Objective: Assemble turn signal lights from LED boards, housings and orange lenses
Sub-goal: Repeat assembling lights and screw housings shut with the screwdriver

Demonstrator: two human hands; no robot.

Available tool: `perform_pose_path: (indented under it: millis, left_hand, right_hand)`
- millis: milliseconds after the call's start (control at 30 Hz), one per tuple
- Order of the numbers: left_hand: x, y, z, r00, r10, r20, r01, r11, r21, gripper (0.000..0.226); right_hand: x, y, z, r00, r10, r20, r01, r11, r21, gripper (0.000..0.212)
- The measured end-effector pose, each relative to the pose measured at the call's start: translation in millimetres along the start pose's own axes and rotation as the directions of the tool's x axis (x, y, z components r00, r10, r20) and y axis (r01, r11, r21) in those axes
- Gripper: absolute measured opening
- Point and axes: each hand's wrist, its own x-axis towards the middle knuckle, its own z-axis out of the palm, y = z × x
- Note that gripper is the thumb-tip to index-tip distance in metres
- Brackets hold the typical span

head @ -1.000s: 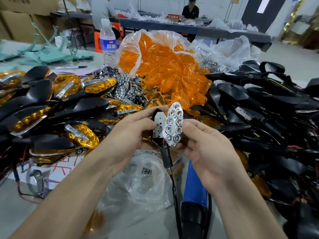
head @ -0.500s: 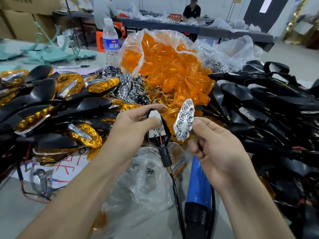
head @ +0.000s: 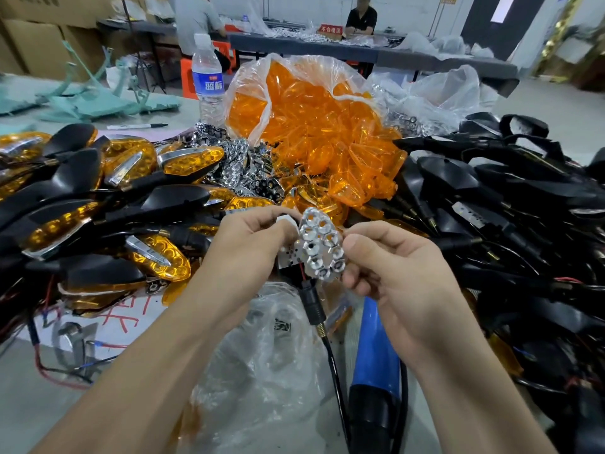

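Bright, even indoor light falls from above; shadows are soft. The chrome reflector (head: 322, 247) pinched by the right hand (head: 393, 267) glints hard; the white LED board (head: 288, 258) held by the left hand (head: 252, 244) washes pale. Fingertips blur slightly. Beyond the hands the orange lenses (head: 311, 132) glow; frame edges bend, forearms stretch.
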Motion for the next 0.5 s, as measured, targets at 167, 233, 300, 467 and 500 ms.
perform_pose_path:
  millis: [167, 233, 300, 467, 500]
  left_hand:
    - [-1, 6, -3, 0.989, -0.134, 0.07, 0.141, 0.984, -0.112, 0.025]
    - [-1, 6, -4, 0.984, -0.143, 0.107, 0.157, 0.977, -0.146, 0.023]
    - [-2, 6, -6, 0.979, -0.133, 0.152, 0.159, 0.971, -0.178, 0.015]
    - [-1, 5, -5, 0.979, -0.12, 0.165, 0.149, 0.974, -0.173, 0.012]
    - [-1, 4, -5, 0.979, -0.125, 0.16, 0.152, 0.974, -0.169, 0.015]
  right_hand:
    - [-6, 5, 15, 0.999, -0.054, 0.008, 0.054, 0.998, -0.015, 0.025]
    - [-6, 9, 20, 0.996, -0.063, -0.056, 0.064, 0.998, 0.013, 0.025]
    - [-6, 13, 23, 0.99, -0.08, -0.116, 0.082, 0.997, 0.009, 0.023]
    - [-9, 19, 23, 0.936, -0.303, -0.179, 0.211, 0.891, -0.403, 0.022]
    - [-10, 19, 25, 0.918, -0.355, -0.178, 0.228, 0.838, -0.496, 0.021]
